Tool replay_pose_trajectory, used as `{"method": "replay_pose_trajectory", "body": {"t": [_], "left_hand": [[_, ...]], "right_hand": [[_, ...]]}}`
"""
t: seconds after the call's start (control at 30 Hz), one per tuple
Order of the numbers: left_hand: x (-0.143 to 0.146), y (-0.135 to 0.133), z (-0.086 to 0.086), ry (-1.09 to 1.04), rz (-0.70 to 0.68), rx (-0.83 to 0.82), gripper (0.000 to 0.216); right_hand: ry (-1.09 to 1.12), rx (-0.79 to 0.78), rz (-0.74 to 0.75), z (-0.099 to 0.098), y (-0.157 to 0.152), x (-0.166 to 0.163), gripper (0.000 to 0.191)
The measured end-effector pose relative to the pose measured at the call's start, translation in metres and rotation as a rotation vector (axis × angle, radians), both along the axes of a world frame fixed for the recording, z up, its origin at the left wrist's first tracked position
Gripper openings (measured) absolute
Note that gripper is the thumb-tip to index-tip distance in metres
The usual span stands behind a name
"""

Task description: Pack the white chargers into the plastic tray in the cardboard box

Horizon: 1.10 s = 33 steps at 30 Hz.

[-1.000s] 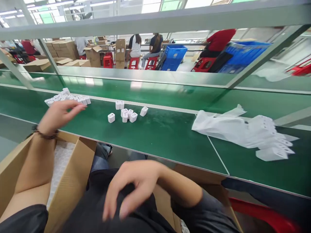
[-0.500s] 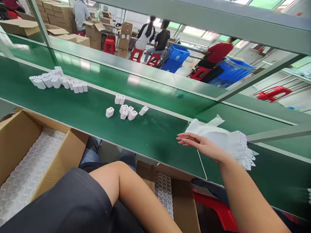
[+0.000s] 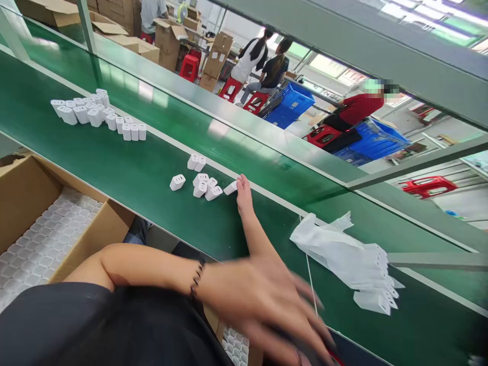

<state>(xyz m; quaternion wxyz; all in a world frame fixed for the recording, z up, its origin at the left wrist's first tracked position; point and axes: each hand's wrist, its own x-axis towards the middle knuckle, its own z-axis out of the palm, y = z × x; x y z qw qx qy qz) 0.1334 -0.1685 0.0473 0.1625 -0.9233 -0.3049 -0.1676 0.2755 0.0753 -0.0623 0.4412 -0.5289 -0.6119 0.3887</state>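
My right hand (image 3: 243,194) reaches across the green conveyor belt (image 3: 152,213) to the right end of a white USB charger (image 3: 231,187). Its fingers look stretched out, seen edge-on; whether they touch the charger is hard to tell. My left hand (image 3: 263,295), with a dark coiled band on the wrist, crosses in front of my right forearm. It is smeared by motion, fingers spread and nothing visible in it. Several more chargers (image 3: 213,192) stand loosely grouped left of my right hand. A stack of thin white bags (image 3: 339,251) lies on the belt to the right.
A larger cluster of chargers (image 3: 95,116) stands farther left on the belt. Below the belt, an open carton (image 3: 87,239) holds rows of translucent pieces; a second box is partly hidden under my left arm. A metal frame (image 3: 415,168) crosses the right. People sit beyond.
My right hand has left the white bags and moved left to the charger. My left hand has come into view over the near belt edge. The camera view has shifted.
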Motion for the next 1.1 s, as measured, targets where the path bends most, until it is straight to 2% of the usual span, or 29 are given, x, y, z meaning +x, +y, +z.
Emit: {"method": "replay_pose_trajectory", "body": {"t": [0.07,0.17,0.27,0.37,0.5,0.63,0.73,0.87,1.0,1.1], "left_hand": [[-0.036,0.039,-0.009,-0.139,0.097,-0.019,0.052],[-0.091,0.097,-0.035,-0.294,0.351,-0.094,0.063],[-0.124,0.128,-0.059,-0.2,0.444,-0.165,0.081],[-0.135,0.131,-0.072,-0.123,0.438,-0.197,0.084],[-0.142,0.127,-0.081,-0.099,0.408,-0.171,0.085],[-0.163,0.132,-0.088,-0.099,0.474,-0.158,0.08],[-0.195,0.138,-0.088,-0.131,0.567,-0.146,0.071],[-0.253,0.144,-0.083,-0.171,0.69,-0.141,0.061],[-0.309,0.139,-0.078,-0.193,0.763,-0.104,0.053],[-0.341,0.135,-0.076,-0.231,0.831,-0.078,0.053]], "right_hand": [[0.071,0.021,0.006,-0.003,0.011,-0.03,0.081],[0.177,0.0,0.064,0.001,0.027,-0.067,0.08],[0.28,-0.051,0.146,0.009,0.044,-0.095,0.088],[0.361,-0.116,0.225,0.014,0.054,-0.119,0.094],[0.411,-0.183,0.322,0.012,0.059,-0.159,0.094],[0.446,-0.199,0.404,0.008,0.063,-0.214,0.09],[0.471,-0.188,0.447,0.009,0.068,-0.26,0.082],[0.498,-0.21,0.545,0.016,0.076,-0.313,0.079],[0.527,-0.275,0.679,0.023,0.079,-0.356,0.079],[0.546,-0.32,0.738,0.026,0.079,-0.384,0.079]]}}
